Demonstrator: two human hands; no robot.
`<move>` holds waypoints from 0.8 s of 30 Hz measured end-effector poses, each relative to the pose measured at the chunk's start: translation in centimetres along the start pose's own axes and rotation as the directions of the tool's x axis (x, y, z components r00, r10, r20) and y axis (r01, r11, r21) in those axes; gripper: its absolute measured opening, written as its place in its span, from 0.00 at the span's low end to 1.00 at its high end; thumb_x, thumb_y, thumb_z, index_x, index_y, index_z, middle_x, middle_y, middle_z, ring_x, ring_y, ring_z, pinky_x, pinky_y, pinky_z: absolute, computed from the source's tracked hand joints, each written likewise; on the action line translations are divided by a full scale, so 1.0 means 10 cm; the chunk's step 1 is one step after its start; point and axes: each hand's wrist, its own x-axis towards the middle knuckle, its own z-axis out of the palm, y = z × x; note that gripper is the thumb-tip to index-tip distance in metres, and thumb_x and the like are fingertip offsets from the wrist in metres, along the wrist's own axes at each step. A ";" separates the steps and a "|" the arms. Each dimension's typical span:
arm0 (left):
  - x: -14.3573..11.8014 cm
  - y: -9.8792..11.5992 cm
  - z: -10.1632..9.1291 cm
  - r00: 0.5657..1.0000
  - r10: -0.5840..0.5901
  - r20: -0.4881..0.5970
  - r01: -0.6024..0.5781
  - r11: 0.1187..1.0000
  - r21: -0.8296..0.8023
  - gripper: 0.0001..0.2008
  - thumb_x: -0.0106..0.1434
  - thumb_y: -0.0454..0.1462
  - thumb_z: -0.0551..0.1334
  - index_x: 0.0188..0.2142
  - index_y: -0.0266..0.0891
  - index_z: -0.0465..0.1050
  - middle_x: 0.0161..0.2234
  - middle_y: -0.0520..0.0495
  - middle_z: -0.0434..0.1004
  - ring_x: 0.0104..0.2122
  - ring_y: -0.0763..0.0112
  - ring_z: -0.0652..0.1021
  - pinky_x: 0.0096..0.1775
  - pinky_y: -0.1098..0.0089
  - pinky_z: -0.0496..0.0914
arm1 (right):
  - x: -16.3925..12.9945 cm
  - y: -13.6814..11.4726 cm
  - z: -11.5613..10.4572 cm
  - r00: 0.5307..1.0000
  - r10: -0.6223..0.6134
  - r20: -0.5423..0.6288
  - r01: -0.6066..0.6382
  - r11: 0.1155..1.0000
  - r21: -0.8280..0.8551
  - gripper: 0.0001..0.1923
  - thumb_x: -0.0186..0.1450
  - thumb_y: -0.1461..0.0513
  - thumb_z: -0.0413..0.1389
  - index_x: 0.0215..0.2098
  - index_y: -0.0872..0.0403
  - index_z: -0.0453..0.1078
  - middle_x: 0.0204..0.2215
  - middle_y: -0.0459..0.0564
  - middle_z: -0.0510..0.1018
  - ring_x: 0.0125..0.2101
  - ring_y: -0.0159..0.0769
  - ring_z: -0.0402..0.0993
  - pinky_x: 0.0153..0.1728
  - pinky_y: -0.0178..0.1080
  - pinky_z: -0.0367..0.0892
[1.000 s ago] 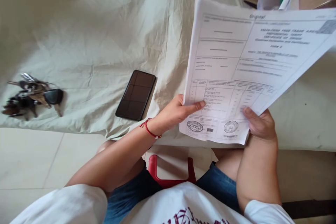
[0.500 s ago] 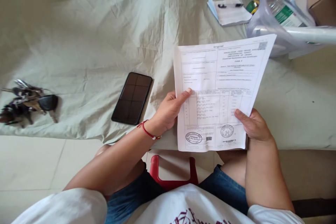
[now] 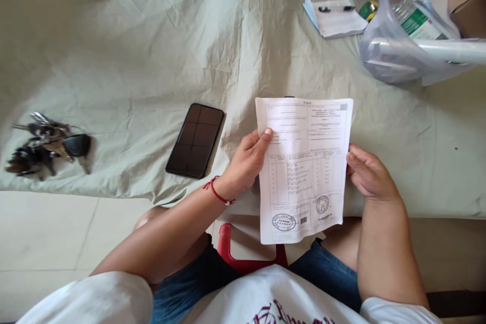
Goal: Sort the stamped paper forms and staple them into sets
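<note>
A printed certificate form [image 3: 304, 172] with two round ink stamps near its bottom hangs in front of me over the table edge. My left hand [image 3: 252, 154] is closed on its left edge, thumb on top and fingers behind. At the right edge, my right hand [image 3: 370, 169] is closed with thumb and fingertips at the paper's side; part of its grip is hidden. A black phone [image 3: 195, 140] lies face up on the table, left of my left hand. Some small dark thing peeks out behind the paper's top edge.
Pale cloth covers the table [image 3: 152, 50]. A bunch of keys [image 3: 53, 144] lies at far left. Toward the back right are a notepad [image 3: 337, 23] with a pen, a tape measure [image 3: 368, 10] and a clear plastic bin [image 3: 391, 68]. Below is a red stool [image 3: 243, 265].
The form has come lower and its top edge now tilts away. My right hand's thumb has slid off the form's face to its right edge, while my left hand keeps hold.
</note>
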 end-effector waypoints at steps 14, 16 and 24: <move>-0.02 -0.08 0.05 0.989 -0.102 0.103 0.109 0.992 -0.064 0.32 0.67 0.64 0.76 0.49 0.36 0.85 0.48 0.33 0.91 0.49 0.45 0.90 0.54 0.52 0.83 | 0.00 0.07 0.12 0.995 -0.016 -0.094 0.026 0.995 0.098 0.21 0.71 0.41 0.71 0.52 0.44 0.89 0.54 0.52 0.92 0.59 0.58 0.89 0.68 0.64 0.81; -0.04 -0.08 0.06 0.986 -0.117 0.121 0.122 0.992 -0.032 0.32 0.67 0.64 0.75 0.47 0.36 0.86 0.48 0.34 0.91 0.48 0.46 0.90 0.53 0.52 0.83 | 0.01 0.05 0.18 0.995 -0.008 -0.101 0.020 0.993 0.120 0.23 0.70 0.40 0.71 0.52 0.44 0.89 0.53 0.52 0.92 0.59 0.59 0.89 0.68 0.65 0.80; -0.07 -0.11 0.05 0.991 -0.123 0.055 0.119 0.991 0.067 0.32 0.72 0.67 0.69 0.39 0.39 0.85 0.41 0.37 0.90 0.43 0.51 0.88 0.41 0.61 0.81 | 0.00 0.00 0.14 0.993 0.032 -0.115 -0.032 0.999 0.003 0.25 0.72 0.37 0.68 0.53 0.44 0.87 0.56 0.53 0.91 0.66 0.64 0.84 0.67 0.66 0.81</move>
